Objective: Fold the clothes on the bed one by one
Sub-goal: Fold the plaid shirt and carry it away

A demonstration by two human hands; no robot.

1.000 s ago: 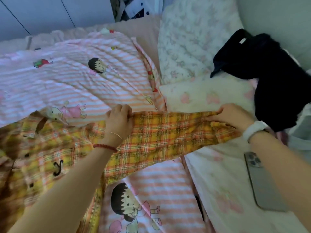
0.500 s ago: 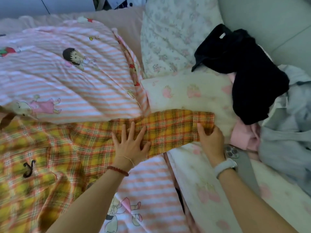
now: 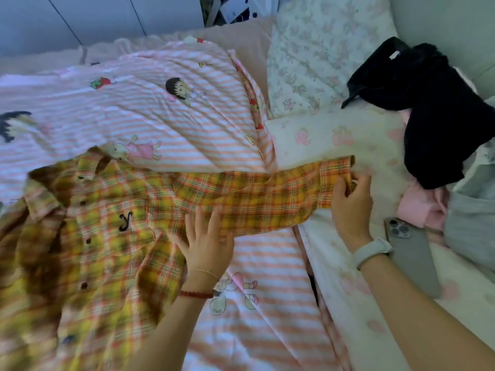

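A yellow and orange plaid shirt (image 3: 101, 236) lies spread on the bed, buttons up, collar at the left. Its sleeve (image 3: 267, 194) stretches out to the right across the striped quilt. My left hand (image 3: 206, 242) lies flat with spread fingers on the sleeve near the shoulder. At the cuff, my right hand (image 3: 351, 207) pinches the end of the sleeve between thumb and fingers.
A pink striped cartoon quilt (image 3: 134, 108) covers the bed. A black garment (image 3: 428, 108), a pink one (image 3: 420, 210) and a grey one (image 3: 471, 226) are heaped at the right. A phone (image 3: 412, 253) lies by my right wrist. Two pillows (image 3: 321, 49) sit at the head.
My left hand opened from gripping the sleeve to lying flat on it and slid toward the shoulder. My right hand keeps hold of the cuff. More of the shirt body shows.
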